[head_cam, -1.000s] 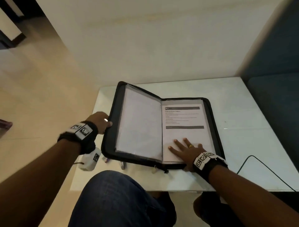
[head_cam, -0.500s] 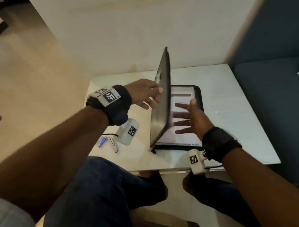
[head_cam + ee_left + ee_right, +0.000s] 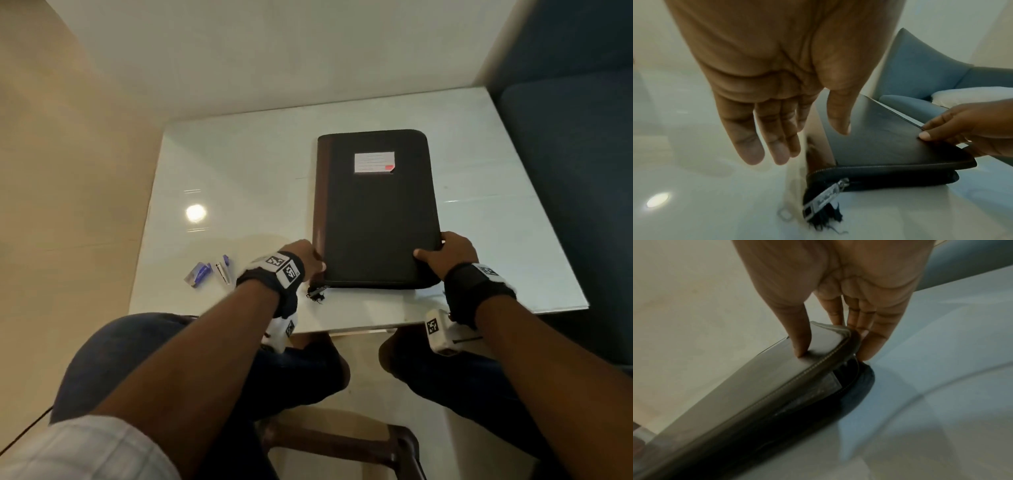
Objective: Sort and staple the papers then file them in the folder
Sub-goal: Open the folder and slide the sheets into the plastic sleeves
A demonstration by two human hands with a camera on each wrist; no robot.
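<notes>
Folder [image 3: 376, 209] lies closed and flat on the table [image 3: 239, 164], label side up, just ahead of you at 12 o'clock. Long axis runs 6 to 12, spine on the 9 o'clock side, open edge at 3. Zipper not run: the right wrist view shows a gap at the near right corner with a clear sleeve inside. Zipper pull [image 3: 824, 198] hangs off the near left corner, about 7 o'clock from folder centre.

Your right hand [image 3: 448, 251] pinches the near right corner, thumb on the cover, fingers along the edge. Your left hand [image 3: 305, 257] sits at the near left corner, fingers straight and relaxed, gripping nothing; thumb at the cover, contact unclear. It's the closer hand to the pull, so I'd zip with the left while the right pins the corner.

Stapler [image 3: 222, 269] and a small blue box [image 3: 198, 273] lie at 9 o'clock of your left wrist.
</notes>
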